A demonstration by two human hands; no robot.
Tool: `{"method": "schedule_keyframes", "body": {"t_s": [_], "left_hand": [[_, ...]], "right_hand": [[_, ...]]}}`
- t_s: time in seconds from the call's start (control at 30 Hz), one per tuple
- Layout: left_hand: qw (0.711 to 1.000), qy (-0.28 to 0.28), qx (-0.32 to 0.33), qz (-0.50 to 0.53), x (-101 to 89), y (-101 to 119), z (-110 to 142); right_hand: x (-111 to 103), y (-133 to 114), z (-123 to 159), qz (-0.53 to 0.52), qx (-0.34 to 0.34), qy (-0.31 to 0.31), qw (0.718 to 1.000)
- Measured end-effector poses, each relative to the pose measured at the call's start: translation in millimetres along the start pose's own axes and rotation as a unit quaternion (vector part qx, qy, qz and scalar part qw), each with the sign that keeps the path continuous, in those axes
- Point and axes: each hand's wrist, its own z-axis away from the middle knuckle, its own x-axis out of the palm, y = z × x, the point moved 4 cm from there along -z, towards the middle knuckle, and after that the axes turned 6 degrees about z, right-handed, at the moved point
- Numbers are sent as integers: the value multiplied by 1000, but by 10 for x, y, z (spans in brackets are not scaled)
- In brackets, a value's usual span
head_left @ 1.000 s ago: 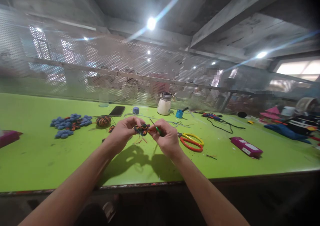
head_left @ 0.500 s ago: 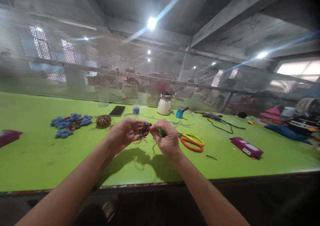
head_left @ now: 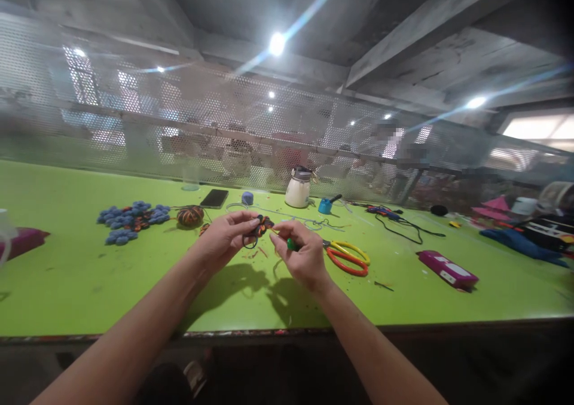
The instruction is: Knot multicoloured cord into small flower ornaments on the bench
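Observation:
My left hand (head_left: pixel 224 237) pinches a small crocheted piece (head_left: pixel 263 224) in dark, orange and red yarn, with a dark loop hanging beneath it. In my right hand (head_left: pixel 302 252) is a crochet hook (head_left: pixel 292 244) with a green handle, its thin shaft pointing at the piece; the tip is too small to make out. Left of my hands lie a ball of multicoloured yarn (head_left: pixel 190 216) and several blue crocheted flowers (head_left: pixel 121 236). Scissors (head_left: pixel 347 258) with orange and yellow handles rest just beyond my right hand, their blades partly hidden by it.
On the green table (head_left: pixel 134 291) are a phone (head_left: pixel 214 198), a small blue-violet yarn ball (head_left: pixel 247 198), a white jug (head_left: pixel 298 192), a blue pot (head_left: pixel 325 206), a corded tool (head_left: pixel 383 212) and a purple packet (head_left: pixel 447 269). A perforated screen (head_left: pixel 251 124) stands behind.
My left hand has turned the crocheted piece, and its fingers now lie over more of it. A dark loop shows below. The view has shifted slightly, so everything sits a little further right.

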Motion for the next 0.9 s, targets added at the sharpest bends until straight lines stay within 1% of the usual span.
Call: {"method": "schedule_keyframes", "body": {"t_s": [0.07,0.3,0.47,0.57,0.67,0.77,0.83,0.9], "left_hand": [[1000,9,9,5,3,7,5],[999,22,30,-2,-26,-10,-16],[999,3,34,-4,-18,-1,-10],[1000,-6,19,-11,-26,-14,-3],[999,-23,-19,-28,-39,-54,-11],[997,-31,-52,-40,-52,-81,-22],[997,-23,-68,-42,-57,-85,-19],[995,-22,-77,-57,-39,-82,-5]], "right_hand": [[19,35,14,-8,17,0,1000],[49,70,11,-8,32,-15,999],[39,68,-9,2,52,-6,999],[21,64,-13,22,42,1,999],[32,76,-8,42,16,-9,999],[48,90,-11,35,-7,-7,999],[45,104,-24,25,9,2,1000],[39,118,-42,18,45,0,999]]}}
